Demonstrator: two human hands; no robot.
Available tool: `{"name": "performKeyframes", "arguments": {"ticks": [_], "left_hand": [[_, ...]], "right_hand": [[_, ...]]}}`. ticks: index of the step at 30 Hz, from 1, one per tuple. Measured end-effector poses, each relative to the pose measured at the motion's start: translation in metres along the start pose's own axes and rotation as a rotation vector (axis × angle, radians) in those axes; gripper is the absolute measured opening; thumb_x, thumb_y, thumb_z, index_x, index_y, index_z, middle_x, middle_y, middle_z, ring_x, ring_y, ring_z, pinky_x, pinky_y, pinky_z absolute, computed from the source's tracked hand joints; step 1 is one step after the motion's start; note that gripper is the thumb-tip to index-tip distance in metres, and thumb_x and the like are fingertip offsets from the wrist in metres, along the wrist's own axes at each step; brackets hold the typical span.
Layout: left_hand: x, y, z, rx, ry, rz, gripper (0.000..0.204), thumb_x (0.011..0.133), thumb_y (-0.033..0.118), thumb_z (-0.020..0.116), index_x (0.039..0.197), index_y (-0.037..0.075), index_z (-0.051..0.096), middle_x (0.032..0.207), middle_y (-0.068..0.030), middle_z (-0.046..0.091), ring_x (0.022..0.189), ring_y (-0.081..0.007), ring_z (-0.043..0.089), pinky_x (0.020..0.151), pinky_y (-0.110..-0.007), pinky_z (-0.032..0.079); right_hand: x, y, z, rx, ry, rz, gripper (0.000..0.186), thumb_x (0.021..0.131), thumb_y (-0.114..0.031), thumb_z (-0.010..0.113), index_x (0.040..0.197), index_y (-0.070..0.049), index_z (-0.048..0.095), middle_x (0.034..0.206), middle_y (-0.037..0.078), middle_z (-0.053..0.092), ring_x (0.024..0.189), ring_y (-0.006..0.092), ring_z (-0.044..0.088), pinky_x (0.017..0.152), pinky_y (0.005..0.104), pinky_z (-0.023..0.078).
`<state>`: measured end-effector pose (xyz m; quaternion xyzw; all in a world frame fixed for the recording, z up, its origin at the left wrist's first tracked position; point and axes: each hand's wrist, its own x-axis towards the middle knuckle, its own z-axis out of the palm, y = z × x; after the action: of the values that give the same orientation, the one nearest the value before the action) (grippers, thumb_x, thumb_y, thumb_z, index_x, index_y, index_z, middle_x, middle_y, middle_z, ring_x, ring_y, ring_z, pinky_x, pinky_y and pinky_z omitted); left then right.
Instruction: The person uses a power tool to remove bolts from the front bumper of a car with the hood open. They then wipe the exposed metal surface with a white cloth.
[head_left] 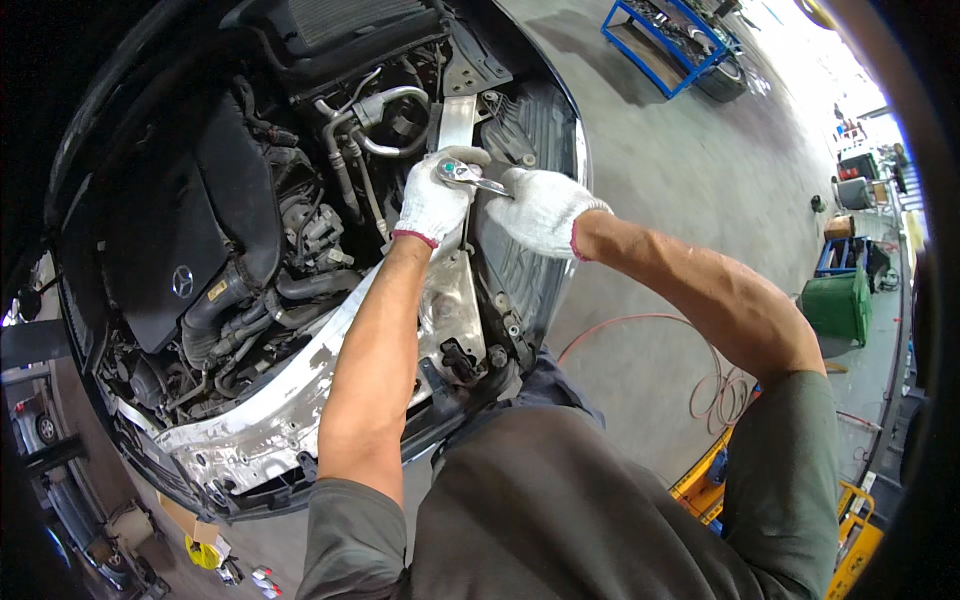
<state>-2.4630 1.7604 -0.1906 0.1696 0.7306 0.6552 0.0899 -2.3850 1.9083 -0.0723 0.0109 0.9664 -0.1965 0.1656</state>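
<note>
Both my hands wear white knit gloves and are above the right side of an open car engine bay. My right hand (pixel 545 215) is closed round the handle end of a silver ratchet wrench (pixel 488 185). At the wrench's round head, which has a green spot in the middle, my left hand (pixel 434 203) is closed, its fingers curled and partly hidden. What lies under the head is out of sight. Just beyond my left hand runs a bare metal strip (pixel 459 120) of the car body. A silver curved pipe (pixel 390 100) lies to the left.
A black engine cover (pixel 180 230) fills the left of the bay. The worn metal front crossmember (pixel 270 415) curves along the near side. A blue cart (pixel 655 50) stands on the floor at upper right. A red hose (pixel 715 390) lies coiled at right, near a green bin (pixel 835 308).
</note>
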Motion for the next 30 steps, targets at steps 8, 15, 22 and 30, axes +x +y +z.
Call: {"name": "performKeyframes", "arguments": {"ticks": [8, 15, 22, 30], "left_hand": [[-0.001, 0.002, -0.005, 0.057, -0.009, 0.098, 0.017, 0.092, 0.0, 0.064, 0.102, 0.004, 0.079, 0.096, -0.0094, 0.079, 0.088, -0.0168, 0.073, 0.083, -0.03, 0.057], [-0.002, 0.004, -0.009, 0.037, -0.078, 0.05, 0.023, 0.092, -0.006, 0.065, 0.109, 0.002, 0.077, 0.102, -0.0052, 0.078, 0.091, -0.0112, 0.069, 0.083, -0.027, 0.055], [-0.001, 0.002, -0.009, 0.035, -0.109, 0.032, 0.025, 0.091, -0.008, 0.063, 0.11, 0.003, 0.078, 0.102, -0.0041, 0.078, 0.09, -0.0102, 0.068, 0.082, -0.025, 0.054], [0.008, 0.011, -0.015, 0.151, -0.225, 0.007, 0.022, 0.094, 0.0, 0.068, 0.113, 0.007, 0.078, 0.095, -0.0026, 0.075, 0.078, -0.0082, 0.065, 0.07, -0.025, 0.054]], "right_hand": [[-0.01, -0.015, 0.022, 0.272, -0.047, 0.084, 0.038, 0.096, -0.025, 0.055, 0.12, 0.003, 0.064, 0.112, 0.027, 0.072, 0.107, 0.0378, 0.068, 0.094, 0.0432, 0.052], [-0.008, -0.008, 0.051, 0.495, -0.014, 0.122, 0.035, 0.098, -0.028, 0.057, 0.113, 0.002, 0.066, 0.099, 0.018, 0.07, 0.097, 0.0278, 0.064, 0.086, 0.0406, 0.051], [-0.012, -0.016, 0.071, 0.846, 0.0, 0.254, 0.027, 0.095, -0.022, 0.063, 0.111, -0.001, 0.065, 0.085, 0.003, 0.063, 0.077, 0.0144, 0.057, 0.069, 0.0339, 0.048], [0.014, 0.006, -0.01, 0.122, -0.121, -0.017, 0.036, 0.091, -0.029, 0.063, 0.116, -0.004, 0.066, 0.091, 0.015, 0.07, 0.085, 0.0294, 0.069, 0.076, 0.0405, 0.058]]}}
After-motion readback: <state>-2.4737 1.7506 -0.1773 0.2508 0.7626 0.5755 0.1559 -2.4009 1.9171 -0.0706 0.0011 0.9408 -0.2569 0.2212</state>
